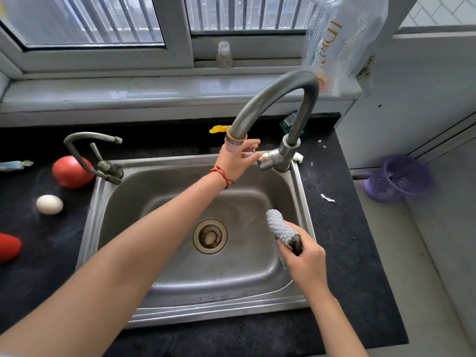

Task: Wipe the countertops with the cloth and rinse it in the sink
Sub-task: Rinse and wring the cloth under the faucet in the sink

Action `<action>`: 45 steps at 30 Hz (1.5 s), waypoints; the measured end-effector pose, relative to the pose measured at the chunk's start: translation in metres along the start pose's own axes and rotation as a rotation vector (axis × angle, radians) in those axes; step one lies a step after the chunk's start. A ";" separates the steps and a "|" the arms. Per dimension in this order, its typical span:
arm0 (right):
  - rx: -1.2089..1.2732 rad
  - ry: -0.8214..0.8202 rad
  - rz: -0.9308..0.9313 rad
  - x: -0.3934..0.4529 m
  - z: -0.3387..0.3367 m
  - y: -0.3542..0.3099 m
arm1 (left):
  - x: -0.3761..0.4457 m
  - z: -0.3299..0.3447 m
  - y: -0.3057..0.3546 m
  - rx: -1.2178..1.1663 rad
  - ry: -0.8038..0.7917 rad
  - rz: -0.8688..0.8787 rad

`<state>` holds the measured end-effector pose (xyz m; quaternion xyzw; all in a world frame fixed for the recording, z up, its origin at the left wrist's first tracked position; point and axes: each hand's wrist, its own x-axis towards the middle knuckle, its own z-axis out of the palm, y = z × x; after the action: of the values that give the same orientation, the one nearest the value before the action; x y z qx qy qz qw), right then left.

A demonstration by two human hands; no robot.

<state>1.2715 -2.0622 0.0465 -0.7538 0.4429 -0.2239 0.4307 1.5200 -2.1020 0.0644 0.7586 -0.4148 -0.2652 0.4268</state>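
Note:
A steel sink [180, 292] is set into a black countertop [355, 253]. My right hand [306, 258] is closed around a bunched grey cloth [279, 226], held over the right side of the basin. My left hand [238, 161] reaches across the sink with fingers spread, its fingertips beside the lever [264, 161] of the tall curved tap [283, 99]. No water runs from the spout. The drain [210, 236] lies in the middle of the basin.
A smaller tap [95, 155] stands at the sink's back left corner. A tomato [72, 171], an egg [49, 204] and a red object [9, 247] lie on the left counter. A purple basket [398, 177] sits on the floor at the right. Paper scraps [327, 198] dot the right counter.

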 end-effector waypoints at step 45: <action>0.252 -0.240 0.488 0.101 0.111 -0.008 | -0.102 -0.012 -0.109 -0.495 0.340 -0.714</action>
<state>1.4063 -2.0972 -0.0097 -0.5869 0.5255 -0.0762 0.6112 1.5204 -1.9778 -0.0195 0.7618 0.0237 -0.3585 0.5390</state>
